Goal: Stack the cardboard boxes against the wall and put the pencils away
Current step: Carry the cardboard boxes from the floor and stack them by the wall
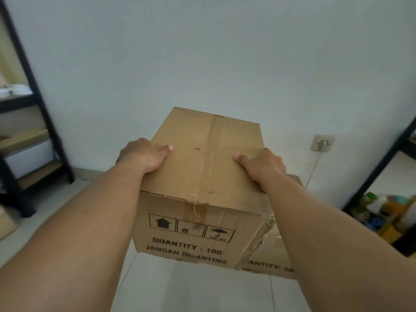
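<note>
Well, box point(203, 140) w/ "QUANTITY : 100"

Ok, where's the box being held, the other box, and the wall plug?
held box point(191, 163): head view, middle of its top face
other box point(275, 255): head view, its printed front face
wall plug point(323, 143): head view, on the plug in the socket

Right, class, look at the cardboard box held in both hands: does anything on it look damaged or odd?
Yes. On the held box, the near right corner is crushed and torn, with the cardboard creased along that edge. The tape over the top seam is ripped and puckered at the front edge.
</note>
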